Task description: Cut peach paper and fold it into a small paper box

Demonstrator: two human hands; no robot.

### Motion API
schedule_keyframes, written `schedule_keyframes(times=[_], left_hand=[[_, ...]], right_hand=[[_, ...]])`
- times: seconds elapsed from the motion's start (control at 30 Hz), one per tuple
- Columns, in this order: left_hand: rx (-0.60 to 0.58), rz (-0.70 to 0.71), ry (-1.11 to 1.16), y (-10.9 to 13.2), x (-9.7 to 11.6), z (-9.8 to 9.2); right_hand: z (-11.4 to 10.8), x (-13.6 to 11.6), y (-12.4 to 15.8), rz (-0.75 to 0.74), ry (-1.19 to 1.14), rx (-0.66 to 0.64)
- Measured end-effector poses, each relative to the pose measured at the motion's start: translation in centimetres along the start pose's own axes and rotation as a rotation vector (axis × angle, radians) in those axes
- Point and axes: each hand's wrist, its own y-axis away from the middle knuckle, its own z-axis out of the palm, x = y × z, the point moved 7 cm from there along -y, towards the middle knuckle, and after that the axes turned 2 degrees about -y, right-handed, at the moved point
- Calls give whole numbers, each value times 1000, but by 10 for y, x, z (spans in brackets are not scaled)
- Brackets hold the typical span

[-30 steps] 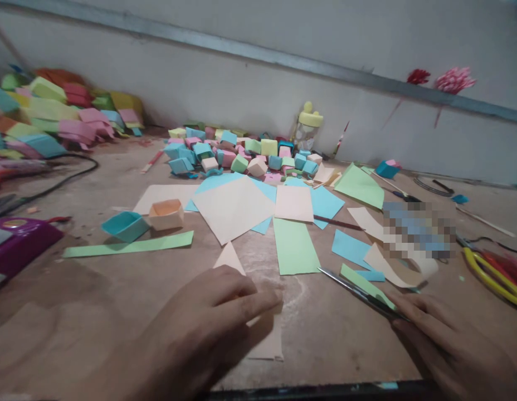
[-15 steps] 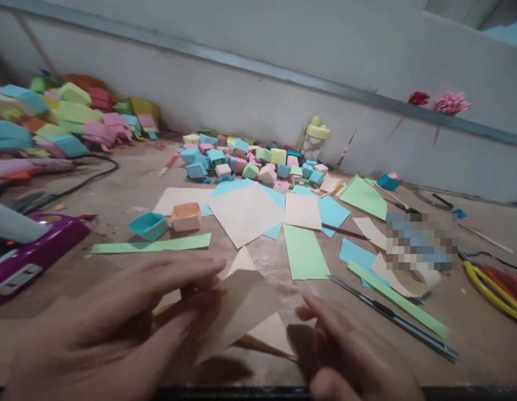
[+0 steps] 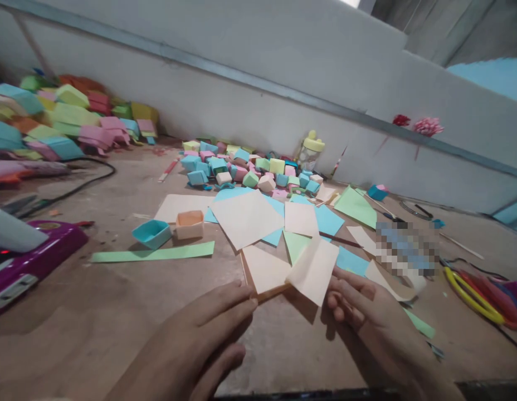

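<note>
A folded sheet of peach paper (image 3: 269, 272) lies just in front of my hands, its right part standing up as a flap (image 3: 316, 271). My left hand (image 3: 204, 334) rests palm-down at the paper's near left corner, fingers stretched out and thumb apart. At the right edge of the flap is my right hand (image 3: 367, 312), its fingers loosely bent and fingertips by the edge. Whether they press on the paper is hard to tell. Behind are a larger peach sheet (image 3: 247, 220), a small peach square (image 3: 301, 218) and partly covered green paper (image 3: 295, 244).
A turquoise paper box (image 3: 152, 234) and a peach one (image 3: 190, 224) stand left, behind a green strip (image 3: 154, 252). Small paper boxes (image 3: 242, 170) are heaped by the wall. A purple power strip (image 3: 41, 253) lies left, yellow-handled scissors (image 3: 471, 295) right. My right arm mostly covers a cutter (image 3: 436, 351).
The peach paper has left my left hand's hold and now lies farther forward and right, its flap raised. My right hand has moved forward to the flap, over the cutter.
</note>
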Motion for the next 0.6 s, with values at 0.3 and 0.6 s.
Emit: schedule_keyframes(times=[0.3,0.6], left_hand=[[49,57,-117,-28,19,-20],[42,135,-104,-14,14,4]], right_hand=[[11,-5,1,-98,203,67],[-1,-63,-16,-395,289,157]])
